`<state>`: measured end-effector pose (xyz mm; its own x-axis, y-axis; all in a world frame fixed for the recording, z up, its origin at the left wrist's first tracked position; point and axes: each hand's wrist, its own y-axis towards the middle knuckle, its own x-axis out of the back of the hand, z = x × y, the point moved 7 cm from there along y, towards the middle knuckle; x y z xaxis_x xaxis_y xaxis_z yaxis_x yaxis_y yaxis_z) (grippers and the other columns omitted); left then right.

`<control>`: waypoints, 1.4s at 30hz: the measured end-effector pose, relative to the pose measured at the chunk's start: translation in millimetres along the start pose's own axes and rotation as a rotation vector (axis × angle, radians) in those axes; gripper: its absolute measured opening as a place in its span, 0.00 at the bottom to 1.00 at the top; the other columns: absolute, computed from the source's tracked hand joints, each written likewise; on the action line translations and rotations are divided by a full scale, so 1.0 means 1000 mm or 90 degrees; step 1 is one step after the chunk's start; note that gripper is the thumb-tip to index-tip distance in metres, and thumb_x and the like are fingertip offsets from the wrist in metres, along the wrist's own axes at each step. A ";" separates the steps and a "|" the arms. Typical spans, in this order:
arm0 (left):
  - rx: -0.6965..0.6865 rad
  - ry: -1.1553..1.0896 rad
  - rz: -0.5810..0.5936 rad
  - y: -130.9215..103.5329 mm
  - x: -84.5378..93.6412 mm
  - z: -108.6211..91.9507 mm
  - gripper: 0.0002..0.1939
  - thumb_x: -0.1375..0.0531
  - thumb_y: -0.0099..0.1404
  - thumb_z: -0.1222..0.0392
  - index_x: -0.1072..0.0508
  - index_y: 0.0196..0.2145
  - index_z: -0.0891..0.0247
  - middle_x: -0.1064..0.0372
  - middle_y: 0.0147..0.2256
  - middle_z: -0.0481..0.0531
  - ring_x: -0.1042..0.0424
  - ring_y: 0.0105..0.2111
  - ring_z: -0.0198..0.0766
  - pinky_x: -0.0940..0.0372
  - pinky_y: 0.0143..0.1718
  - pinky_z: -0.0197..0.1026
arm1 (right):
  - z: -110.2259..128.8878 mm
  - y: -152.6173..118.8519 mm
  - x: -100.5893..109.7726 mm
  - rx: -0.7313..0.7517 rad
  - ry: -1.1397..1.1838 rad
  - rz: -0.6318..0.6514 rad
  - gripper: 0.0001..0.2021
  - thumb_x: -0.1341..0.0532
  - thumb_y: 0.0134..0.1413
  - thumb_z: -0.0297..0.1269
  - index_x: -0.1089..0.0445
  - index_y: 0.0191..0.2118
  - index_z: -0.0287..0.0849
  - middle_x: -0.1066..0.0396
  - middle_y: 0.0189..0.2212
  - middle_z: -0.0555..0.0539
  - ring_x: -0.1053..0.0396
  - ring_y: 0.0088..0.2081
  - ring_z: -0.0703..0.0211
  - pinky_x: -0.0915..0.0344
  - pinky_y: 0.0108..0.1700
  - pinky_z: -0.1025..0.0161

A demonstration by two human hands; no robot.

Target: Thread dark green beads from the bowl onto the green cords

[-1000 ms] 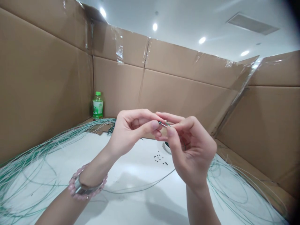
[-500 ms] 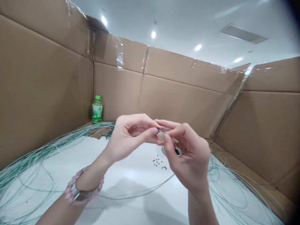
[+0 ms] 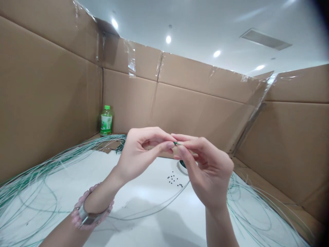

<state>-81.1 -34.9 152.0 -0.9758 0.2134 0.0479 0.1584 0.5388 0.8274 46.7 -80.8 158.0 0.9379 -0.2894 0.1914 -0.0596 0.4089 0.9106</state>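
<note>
My left hand (image 3: 144,151) is closed in a pinch, thumb against forefinger, on a tiny dark-and-green piece (image 3: 175,143) at the tip of the wires. Right beside it, my right hand (image 3: 208,168) pinches thin green and white wires (image 3: 164,208) just behind that tip. The fingertips of both hands nearly touch and partly cover the piece. Below the right hand, the wires trail in a curve over the white tabletop (image 3: 144,192) to the left. Several small black pieces (image 3: 173,178) lie scattered under the hands. A round white container (image 3: 183,168) with dark contents is partly hidden by my right hand.
Long bundles of green and white wires (image 3: 59,159) spread along the left edge, with more loose wires (image 3: 257,206) at the right. A green-capped bottle (image 3: 106,120) stands in the back left corner. Taped cardboard walls (image 3: 200,106) enclose the table.
My right hand has shifted slightly right and down, uncovering more of the round container. Green now shows at the pinched tip, where a pale wire end and dark piece showed before.
</note>
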 end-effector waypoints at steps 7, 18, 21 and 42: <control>-0.128 0.167 -0.064 -0.004 0.009 -0.018 0.03 0.38 0.57 0.67 0.24 0.31 0.63 0.26 0.27 0.48 0.27 0.25 0.30 0.30 0.27 0.30 | 0.015 0.001 0.012 0.084 -0.144 -0.057 0.09 0.39 0.50 0.23 0.27 0.33 0.44 0.32 0.27 0.51 0.35 0.26 0.67 0.33 0.24 0.67; -0.197 0.216 -0.017 -0.007 0.003 -0.027 0.08 0.38 0.57 0.71 0.25 0.34 0.61 0.27 0.28 0.47 0.28 0.26 0.28 0.31 0.26 0.29 | 0.022 0.001 0.008 0.127 -0.187 -0.014 0.09 0.40 0.47 0.19 0.29 0.31 0.41 0.35 0.26 0.51 0.40 0.25 0.69 0.38 0.24 0.68; -0.196 0.217 -0.011 -0.006 0.002 -0.027 0.09 0.38 0.57 0.72 0.25 0.34 0.61 0.27 0.29 0.47 0.28 0.26 0.29 0.32 0.26 0.29 | 0.022 0.001 0.008 0.125 -0.188 -0.011 0.09 0.40 0.47 0.19 0.29 0.31 0.40 0.36 0.26 0.51 0.40 0.25 0.69 0.38 0.24 0.69; -0.238 0.312 0.018 -0.007 -0.002 -0.032 0.07 0.39 0.58 0.69 0.26 0.33 0.61 0.26 0.29 0.46 0.29 0.27 0.30 0.34 0.28 0.34 | 0.024 0.001 0.006 0.147 -0.269 0.031 0.08 0.41 0.50 0.20 0.29 0.32 0.39 0.36 0.26 0.49 0.40 0.25 0.68 0.39 0.24 0.69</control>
<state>-84.7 -65.6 164.2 -0.9416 -0.2245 0.2510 0.2082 0.1979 0.9579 44.2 -102.7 169.0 0.7139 -0.6208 0.3239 -0.2187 0.2418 0.9454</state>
